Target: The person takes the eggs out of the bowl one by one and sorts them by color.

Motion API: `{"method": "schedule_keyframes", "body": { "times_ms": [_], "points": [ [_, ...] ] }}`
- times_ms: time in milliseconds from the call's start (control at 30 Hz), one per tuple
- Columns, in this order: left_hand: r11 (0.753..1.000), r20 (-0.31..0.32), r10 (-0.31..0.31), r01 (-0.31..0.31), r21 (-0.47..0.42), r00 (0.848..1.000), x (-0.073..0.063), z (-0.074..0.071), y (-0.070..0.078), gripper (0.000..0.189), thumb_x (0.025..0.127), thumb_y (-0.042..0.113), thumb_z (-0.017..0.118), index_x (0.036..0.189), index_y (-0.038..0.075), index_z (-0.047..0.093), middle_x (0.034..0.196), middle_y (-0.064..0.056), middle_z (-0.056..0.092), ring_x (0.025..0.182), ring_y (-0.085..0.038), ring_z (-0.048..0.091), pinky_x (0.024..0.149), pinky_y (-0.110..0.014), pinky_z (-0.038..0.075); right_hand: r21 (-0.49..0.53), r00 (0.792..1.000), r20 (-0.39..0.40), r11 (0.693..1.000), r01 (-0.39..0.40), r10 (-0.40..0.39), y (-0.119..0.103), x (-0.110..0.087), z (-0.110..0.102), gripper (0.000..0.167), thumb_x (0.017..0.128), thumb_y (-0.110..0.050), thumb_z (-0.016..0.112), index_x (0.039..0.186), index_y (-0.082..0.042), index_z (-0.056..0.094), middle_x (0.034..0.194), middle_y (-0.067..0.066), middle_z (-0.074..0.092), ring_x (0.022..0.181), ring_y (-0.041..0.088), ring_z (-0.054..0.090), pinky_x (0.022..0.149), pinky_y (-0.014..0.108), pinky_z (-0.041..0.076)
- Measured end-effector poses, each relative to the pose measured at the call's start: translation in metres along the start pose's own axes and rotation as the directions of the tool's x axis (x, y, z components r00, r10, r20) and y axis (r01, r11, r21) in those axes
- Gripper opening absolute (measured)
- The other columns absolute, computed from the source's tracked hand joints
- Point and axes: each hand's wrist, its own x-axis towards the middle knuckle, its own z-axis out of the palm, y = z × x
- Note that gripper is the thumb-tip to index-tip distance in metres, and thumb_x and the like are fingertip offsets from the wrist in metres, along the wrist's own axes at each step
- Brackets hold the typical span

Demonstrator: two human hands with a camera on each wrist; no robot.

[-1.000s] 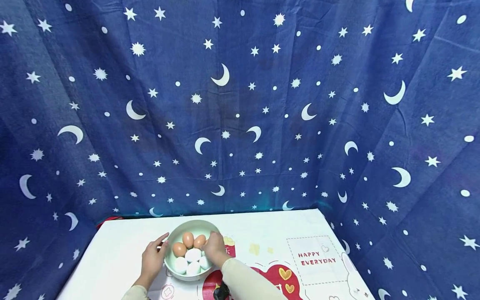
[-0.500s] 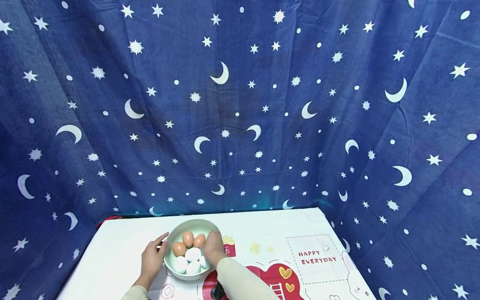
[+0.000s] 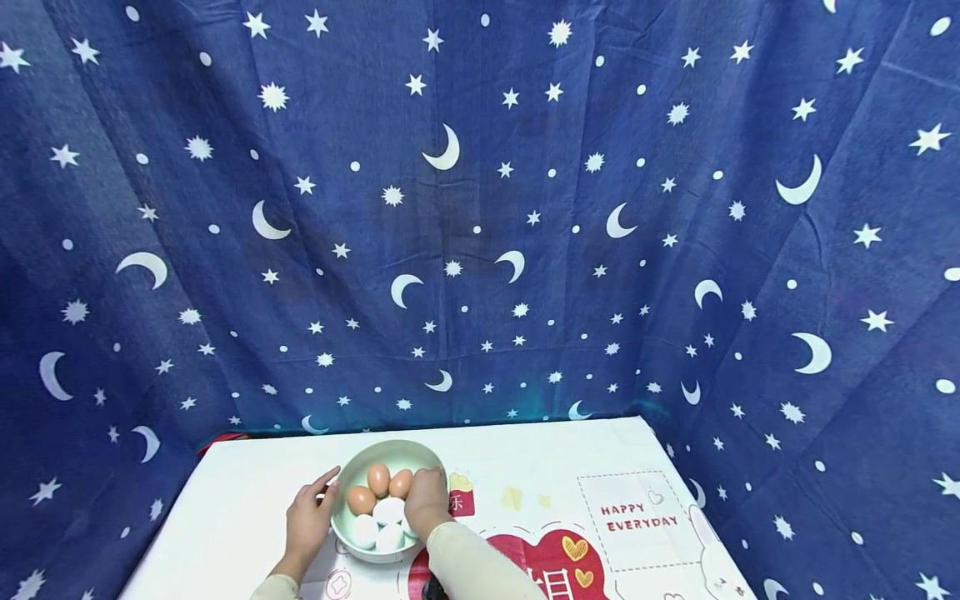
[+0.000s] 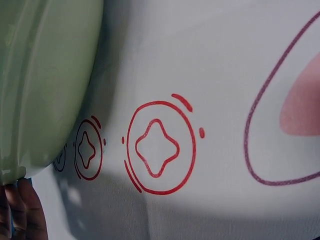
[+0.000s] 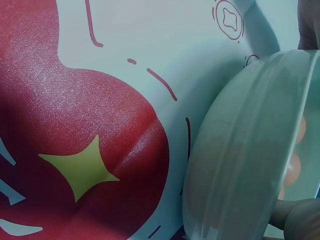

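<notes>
A pale green bowl (image 3: 371,557) stands on the table, tilted side-on in both wrist views. Inside it are three brown eggs (image 3: 378,479) and several white eggs (image 3: 388,512). My left hand (image 3: 307,521) is at the bowl's left side, fingers extended and fingertips touching its wall; in the left wrist view those fingers (image 4: 31,210) meet the outer wall. Reaching over the right rim, my right hand (image 3: 427,504) has its fingers inside the bowl beside the eggs. It partly covers a white egg at the right, and whether it grips anything is hidden.
A white printed tablecloth (image 3: 255,483) covers the table, with a red printed shape (image 3: 555,554) right of the bowl. Behind and to the sides hangs a blue curtain (image 3: 480,208) with stars and moons.
My right hand shifts slightly within the bowl's right side and covers more of the white egg there. The left hand keeps its place at the bowl, and the eggs stay put.
</notes>
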Motion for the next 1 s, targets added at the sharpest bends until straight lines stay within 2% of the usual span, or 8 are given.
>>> {"method": "schedule_keyframes", "body": {
  "times_ms": [200, 433, 600, 767, 1000],
  "points": [
    [1.0, -0.01, -0.015, 0.015, -0.005, 1.0, 0.0, 0.002, -0.001, 0.038, 0.103, 0.023, 0.053, 0.138, 0.008, 0.056, 0.11, -0.019, 0.061, 0.09, -0.027, 0.063, 0.072, -0.036, 0.058, -0.045, 1.0, -0.01, 0.999, 0.015, -0.016, 0.001, 0.002, 0.006, 0.009, 0.075, -0.003, 0.074, 0.083, -0.002, 0.07, 0.087, 0.012, 0.065, 0.091, 0.022, 0.063, 0.088, 0.031, 0.057],
    [1.0, -0.013, -0.005, 0.005, -0.009, 1.0, -0.001, 0.003, -0.001, 0.038, 0.103, 0.022, 0.052, 0.138, 0.008, 0.056, 0.11, -0.021, 0.062, 0.091, -0.029, 0.063, 0.08, -0.046, 0.057, -0.111, 0.997, -0.023, 0.991, 0.068, -0.071, 0.005, 0.003, 0.011, 0.008, 0.077, -0.005, 0.076, 0.083, -0.005, 0.07, 0.083, 0.008, 0.066, 0.089, 0.019, 0.064, 0.086, 0.029, 0.058],
    [1.0, -0.023, -0.019, 0.019, 0.002, 1.0, -0.001, 0.003, 0.001, 0.038, 0.104, 0.022, 0.052, 0.139, 0.009, 0.056, 0.11, -0.018, 0.062, 0.091, -0.027, 0.062, 0.08, -0.044, 0.057, -0.125, 0.995, -0.026, 0.988, 0.094, -0.098, 0.006, 0.004, 0.011, 0.008, 0.075, -0.006, 0.076, 0.081, -0.006, 0.071, 0.08, 0.007, 0.067, 0.087, 0.018, 0.065, 0.085, 0.029, 0.058],
    [1.0, -0.018, -0.015, 0.015, -0.01, 1.0, -0.001, 0.003, 0.002, 0.038, 0.104, 0.022, 0.052, 0.138, 0.008, 0.056, 0.111, -0.019, 0.061, 0.09, -0.027, 0.061, 0.078, -0.043, 0.056, -0.08, 0.996, -0.031, 0.993, 0.081, -0.084, 0.007, 0.005, 0.011, 0.007, 0.075, -0.005, 0.077, 0.078, -0.007, 0.071, 0.077, 0.006, 0.066, 0.082, 0.017, 0.065, 0.08, 0.029, 0.059],
    [1.0, -0.013, -0.021, 0.021, -0.001, 1.0, -0.001, 0.002, 0.001, 0.038, 0.104, 0.021, 0.051, 0.139, 0.009, 0.055, 0.112, -0.019, 0.061, 0.092, -0.028, 0.061, 0.082, -0.046, 0.056, 0.029, 0.998, -0.035, 0.998, 0.054, -0.053, 0.007, 0.008, 0.013, 0.006, 0.079, -0.001, 0.07, 0.075, -0.006, 0.07, 0.074, 0.006, 0.065, 0.077, 0.016, 0.065, 0.074, 0.029, 0.06]
  ]
}}
